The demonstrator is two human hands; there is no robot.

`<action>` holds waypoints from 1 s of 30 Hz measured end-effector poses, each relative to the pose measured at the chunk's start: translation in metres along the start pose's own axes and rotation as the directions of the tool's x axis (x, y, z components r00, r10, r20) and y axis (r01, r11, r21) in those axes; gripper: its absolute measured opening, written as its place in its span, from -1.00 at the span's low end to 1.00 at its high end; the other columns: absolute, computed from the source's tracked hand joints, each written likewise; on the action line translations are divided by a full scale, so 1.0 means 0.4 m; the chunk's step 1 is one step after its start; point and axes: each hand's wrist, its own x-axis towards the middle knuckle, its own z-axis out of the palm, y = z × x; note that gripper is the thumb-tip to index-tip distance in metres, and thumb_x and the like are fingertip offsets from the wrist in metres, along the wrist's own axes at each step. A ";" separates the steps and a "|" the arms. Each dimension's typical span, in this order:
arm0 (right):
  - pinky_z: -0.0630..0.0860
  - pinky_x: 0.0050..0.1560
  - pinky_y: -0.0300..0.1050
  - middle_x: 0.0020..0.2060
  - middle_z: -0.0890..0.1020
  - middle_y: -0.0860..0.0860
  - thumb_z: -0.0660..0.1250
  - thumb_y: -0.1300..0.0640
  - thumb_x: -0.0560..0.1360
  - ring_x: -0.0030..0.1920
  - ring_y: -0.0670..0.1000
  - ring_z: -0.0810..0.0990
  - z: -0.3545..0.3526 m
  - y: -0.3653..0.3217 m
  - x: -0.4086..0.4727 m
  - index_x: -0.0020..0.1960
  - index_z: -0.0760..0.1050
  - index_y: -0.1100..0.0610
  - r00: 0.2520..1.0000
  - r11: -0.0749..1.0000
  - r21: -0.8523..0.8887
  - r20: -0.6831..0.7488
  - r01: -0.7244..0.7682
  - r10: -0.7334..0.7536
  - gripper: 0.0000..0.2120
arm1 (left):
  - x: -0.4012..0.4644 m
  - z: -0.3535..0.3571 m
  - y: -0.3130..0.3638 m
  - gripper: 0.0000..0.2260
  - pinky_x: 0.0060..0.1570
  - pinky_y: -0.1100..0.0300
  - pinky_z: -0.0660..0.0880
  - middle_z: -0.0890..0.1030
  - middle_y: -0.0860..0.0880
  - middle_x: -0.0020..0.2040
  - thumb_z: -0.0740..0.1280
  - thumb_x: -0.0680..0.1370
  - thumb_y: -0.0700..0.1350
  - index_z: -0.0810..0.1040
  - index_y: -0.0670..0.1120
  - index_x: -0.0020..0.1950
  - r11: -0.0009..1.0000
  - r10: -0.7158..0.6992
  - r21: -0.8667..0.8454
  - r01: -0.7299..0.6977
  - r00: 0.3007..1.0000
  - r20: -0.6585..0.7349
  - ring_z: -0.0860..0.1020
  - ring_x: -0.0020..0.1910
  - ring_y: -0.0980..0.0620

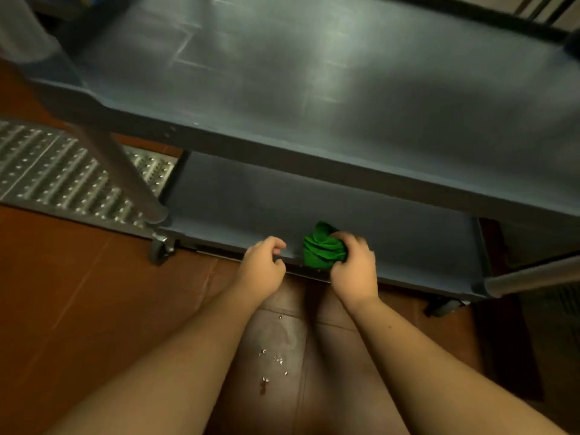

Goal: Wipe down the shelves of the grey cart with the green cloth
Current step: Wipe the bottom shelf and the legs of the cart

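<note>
The grey cart fills the upper view, with its top shelf (314, 73) shiny and streaked and its bottom shelf (251, 202) dark below. My right hand (354, 268) is shut on the bunched green cloth (323, 249), pressing it on the front part of the bottom shelf. To its left my left hand (263, 265) curls over the bottom shelf's front lip (219, 248), fingers bent on the edge.
Metal posts stand at the cart's front left (125, 171) and right (533, 274) corners. A caster wheel (160, 249) sits on the red-brown tiled floor (78, 293). A metal floor grate (62, 177) lies left. Small crumbs (273, 359) dot the floor between my arms.
</note>
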 end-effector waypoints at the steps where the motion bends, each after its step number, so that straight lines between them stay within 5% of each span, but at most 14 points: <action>1: 0.47 0.21 0.04 0.13 0.57 0.03 0.20 0.40 0.27 0.12 0.21 0.53 -0.023 -0.027 -0.033 0.18 0.56 -0.05 0.999 1.000 0.026 0.033 -0.012 0.011 -0.42 | -0.036 -0.020 0.024 -0.72 0.04 0.22 0.39 0.58 -0.07 0.03 0.25 0.48 -0.31 0.55 -0.14 0.15 0.995 -0.075 -0.070 0.075 0.997 0.005 0.53 0.05 -0.07; 4: 0.48 0.19 -0.02 0.01 0.56 -0.02 0.22 0.47 0.24 0.08 0.17 0.56 -0.128 -0.128 -0.145 0.12 0.60 -0.02 0.992 0.995 0.093 0.125 -0.040 0.028 -0.41 | -0.153 -0.097 0.092 -0.76 -0.15 0.26 0.35 0.54 -0.09 -0.07 0.22 0.49 -0.36 0.52 -0.21 0.12 0.965 -0.221 -0.129 0.229 0.973 0.075 0.50 -0.08 -0.05; 7: 0.50 0.18 -0.05 -0.02 0.52 -0.18 0.21 0.50 0.21 0.09 0.07 0.57 -0.274 -0.253 -0.259 0.10 0.60 -0.03 0.984 0.984 0.174 0.179 -0.044 0.013 -0.38 | -0.292 -0.215 0.195 -0.74 -0.12 0.25 0.36 0.51 0.00 -0.13 0.22 0.50 -0.34 0.46 -0.08 0.12 0.950 -0.269 -0.118 0.289 0.950 0.159 0.50 -0.08 -0.04; 11: 0.57 0.09 0.18 0.06 0.51 -0.33 0.15 0.39 0.19 0.12 -0.03 0.55 -0.493 -0.444 -0.375 0.07 0.50 -0.35 0.979 0.954 0.292 0.203 -0.060 -0.001 -0.28 | -0.459 -0.413 0.416 -0.69 -0.11 0.38 0.40 0.57 -0.03 0.04 0.20 0.56 -0.34 0.44 -0.03 0.22 0.939 -0.246 -0.209 0.272 0.959 0.142 0.55 -0.01 0.02; 16: 0.52 0.21 0.12 0.09 0.51 -0.30 0.17 0.44 0.23 0.17 -0.11 0.52 -0.805 -0.713 -0.460 0.07 0.48 -0.39 0.982 0.917 0.392 0.191 -0.075 -0.002 -0.24 | -0.613 -0.665 0.700 -0.64 0.14 0.19 0.49 0.60 0.08 0.09 0.25 0.56 -0.32 0.45 0.16 0.14 0.949 -0.140 -0.266 0.169 0.983 0.122 0.59 0.06 0.14; 24: 0.49 0.28 -0.05 0.14 0.61 -0.08 0.22 0.56 0.34 0.20 -0.11 0.56 -1.236 -1.010 -0.495 0.16 0.55 -0.08 0.993 0.815 0.573 0.112 -0.083 0.023 -0.36 | -0.701 -0.920 1.117 -0.64 0.04 0.05 0.54 0.64 -0.09 0.02 0.15 0.55 -0.45 0.48 -0.03 0.12 0.908 0.043 -0.418 -0.027 0.999 0.028 0.65 -0.05 0.03; 28: 0.55 -0.15 -0.39 0.10 0.62 0.05 0.20 0.60 0.42 -0.04 -0.23 0.63 -1.420 -1.115 -0.503 0.19 0.54 0.13 0.996 0.712 0.699 0.084 -0.073 0.019 -0.48 | -0.719 -0.986 1.286 -0.65 -0.01 0.12 0.53 0.63 -0.14 0.02 0.13 0.55 -0.47 0.48 -0.10 0.16 0.886 0.132 -0.454 -0.093 0.990 0.056 0.64 -0.07 -0.01; 30: 0.54 -0.20 -0.36 0.00 0.66 0.04 0.19 0.61 0.42 -0.11 -0.16 0.66 -1.497 -1.156 -0.509 0.17 0.54 0.16 0.999 0.659 0.752 0.047 -0.027 -0.012 -0.51 | -0.727 -1.014 1.368 -0.65 -0.05 0.14 0.54 0.64 -0.12 0.00 0.12 0.55 -0.48 0.48 -0.11 0.16 0.876 0.184 -0.462 -0.137 0.981 0.059 0.64 -0.09 0.03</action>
